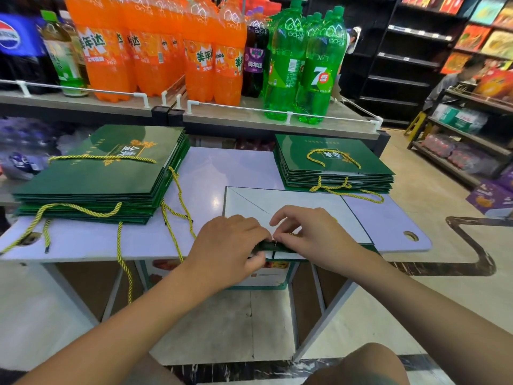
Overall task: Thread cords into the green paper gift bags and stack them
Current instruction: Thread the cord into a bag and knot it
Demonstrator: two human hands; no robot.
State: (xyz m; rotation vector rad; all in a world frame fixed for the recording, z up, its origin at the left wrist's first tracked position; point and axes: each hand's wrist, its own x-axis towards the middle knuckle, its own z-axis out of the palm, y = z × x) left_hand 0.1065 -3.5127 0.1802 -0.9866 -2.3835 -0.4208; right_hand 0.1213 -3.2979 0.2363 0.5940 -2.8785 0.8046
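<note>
A flattened green gift bag (294,207) lies white side up at the table's front edge. Both hands meet at its near green rim. My left hand (230,243) pinches that rim, thumb underneath. My right hand (308,234) pinches a thin cord tip at the rim, where a bit of yellow cord shows under the fingers. On the left sits a tall stack of green bags (102,176) with yellow cords (177,207) trailing over the table edge. A smaller stack of corded bags (333,165) sits at the back right.
The white table (236,165) has a round hole (410,236) at its right corner. Behind it a shelf (249,118) holds large orange and green soda bottles (305,65). A seated person (455,79) is at the far right among store shelves.
</note>
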